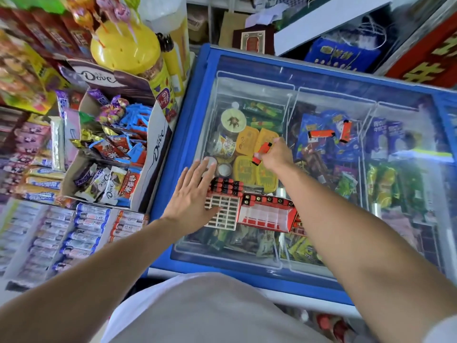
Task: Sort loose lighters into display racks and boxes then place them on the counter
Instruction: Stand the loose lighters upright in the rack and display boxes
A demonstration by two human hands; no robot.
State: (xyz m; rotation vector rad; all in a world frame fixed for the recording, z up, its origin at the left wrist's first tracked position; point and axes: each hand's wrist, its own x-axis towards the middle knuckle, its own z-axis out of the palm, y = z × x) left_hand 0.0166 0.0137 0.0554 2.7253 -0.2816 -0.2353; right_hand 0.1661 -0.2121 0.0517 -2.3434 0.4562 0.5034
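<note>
R hand (277,154) pinching a lighter (261,151), L hand (195,191) flat w/ open grip steadying rack (222,214); next, slot it in.

Both bare forearms extend forward from the bottom corners of the view. The left hand (195,194) lies palm down, fingers straight and spread, thumb angled out to the right. The right arm reaches further forward. The right hand (277,154) is curled, knuckles up, with its fingertips pinched on a lighter (261,152) that tilts down to the left.
</note>
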